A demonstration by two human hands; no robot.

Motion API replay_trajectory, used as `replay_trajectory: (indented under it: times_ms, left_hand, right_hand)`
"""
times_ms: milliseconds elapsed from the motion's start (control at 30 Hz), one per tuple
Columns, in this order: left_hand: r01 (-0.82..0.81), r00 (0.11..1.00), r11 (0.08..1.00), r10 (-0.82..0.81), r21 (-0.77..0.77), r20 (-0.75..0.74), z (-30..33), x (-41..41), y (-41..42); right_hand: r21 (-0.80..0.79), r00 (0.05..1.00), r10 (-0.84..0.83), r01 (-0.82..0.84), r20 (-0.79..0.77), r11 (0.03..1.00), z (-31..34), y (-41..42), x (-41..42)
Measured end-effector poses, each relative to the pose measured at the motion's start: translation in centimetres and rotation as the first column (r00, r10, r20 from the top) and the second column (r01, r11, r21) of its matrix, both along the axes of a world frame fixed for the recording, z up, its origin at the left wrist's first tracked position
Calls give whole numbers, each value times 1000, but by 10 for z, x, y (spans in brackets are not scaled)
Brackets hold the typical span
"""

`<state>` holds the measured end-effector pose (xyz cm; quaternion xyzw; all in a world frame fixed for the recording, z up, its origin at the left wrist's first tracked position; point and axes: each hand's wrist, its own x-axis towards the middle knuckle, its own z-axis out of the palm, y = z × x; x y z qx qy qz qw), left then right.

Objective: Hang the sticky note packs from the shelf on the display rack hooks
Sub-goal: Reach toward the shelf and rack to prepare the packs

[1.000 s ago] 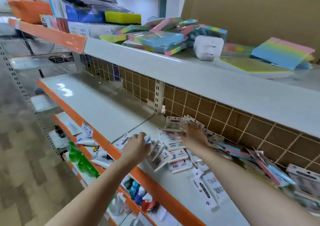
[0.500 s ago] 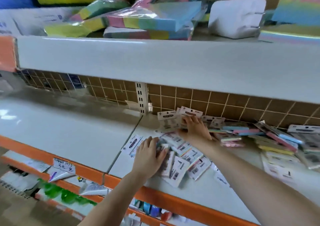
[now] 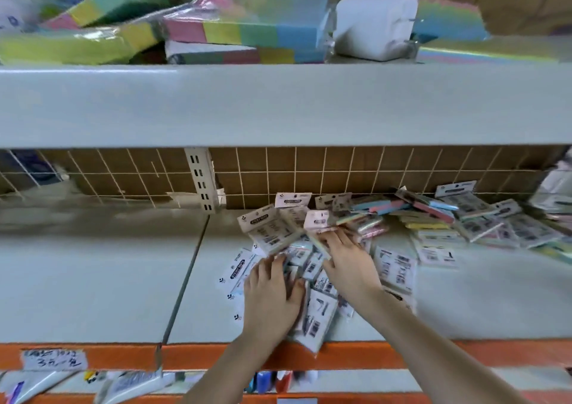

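Pale packs [image 3: 312,267] under flat left hand [image 3: 272,292], right hand [image 3: 349,264] pinching one

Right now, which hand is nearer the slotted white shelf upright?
Left. The left hand lies on packs below and right of the upright; the right hand is farther right.

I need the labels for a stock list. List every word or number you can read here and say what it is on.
"STICKY NOTE": header card of the pack at the back of the pile.
"STICKY NOTE": pack lying beside the left hand.
Handwritten price tag on the orange shelf edge: blurred, unreadable.
Barcodes and small print on the other packs: too small.
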<state>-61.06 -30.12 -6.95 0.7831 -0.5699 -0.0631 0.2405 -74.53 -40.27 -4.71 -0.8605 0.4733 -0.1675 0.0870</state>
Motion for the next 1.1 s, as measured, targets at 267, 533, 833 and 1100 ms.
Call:
replay_trajectory:
  times_ms: [267,533,833,1100]
  left_hand:
    - [41,996,996,-35,-78,81,28,-11,2]
    - [70,982,997,-76,38,172,50,5,-53]
    - [109,960,987,-136,122,246,39,13,-83]
    - [79,911,981,-144,179,388,40,38,-91]
  right_hand:
    - [51,994,-37,32,100,998,-7,26,-34]
    - [246,925,-234,162,301,956,9,27,-53]
    - [382,897,-369,261,244,886,19,24,-68]
    - [502,800,-462,239,383,831,47,19,-81]
